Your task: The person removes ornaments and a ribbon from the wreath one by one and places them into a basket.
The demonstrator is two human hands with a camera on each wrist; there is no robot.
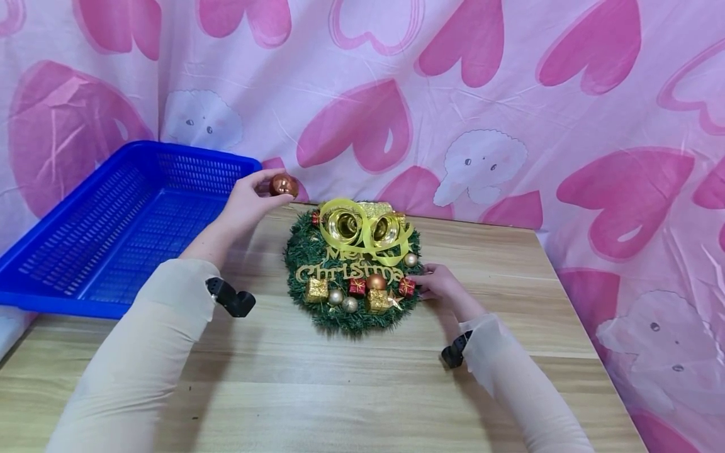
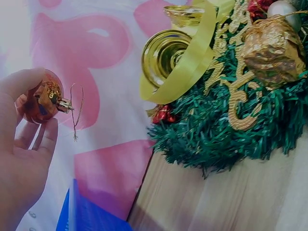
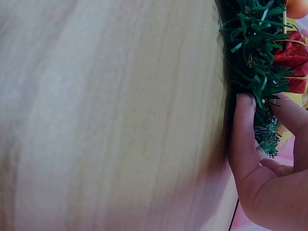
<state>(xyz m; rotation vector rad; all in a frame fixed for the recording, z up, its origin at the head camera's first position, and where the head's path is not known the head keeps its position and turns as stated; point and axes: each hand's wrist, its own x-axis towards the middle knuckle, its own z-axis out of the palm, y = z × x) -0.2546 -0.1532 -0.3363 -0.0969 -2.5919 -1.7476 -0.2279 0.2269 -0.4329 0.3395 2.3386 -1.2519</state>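
Note:
Between thumb and fingers, my left hand (image 1: 249,200) holds a shiny copper Christmas ball (image 1: 284,185) above the table, left of and behind the wreath. In the left wrist view the ball has a gold cap and a thin gold string loop (image 2: 77,108). A green Christmas wreath (image 1: 303,289) lies on the table, with gold bells (image 1: 344,226), yellow ribbon, gold "Merry Christmas" lettering (image 1: 317,274), small gift boxes (image 1: 377,301) and baubles. My right hand (image 1: 447,290) pinches the wreath's right edge, beside a red gift box (image 3: 291,60); some fingertips are hidden in the greenery.
A blue plastic basket (image 1: 68,306) with slotted walls stands at the left of the wooden table (image 1: 317,396). Behind the table hangs a pink cloth (image 1: 255,82) printed with hearts. The table's right edge (image 1: 589,333) lies beyond my right arm.

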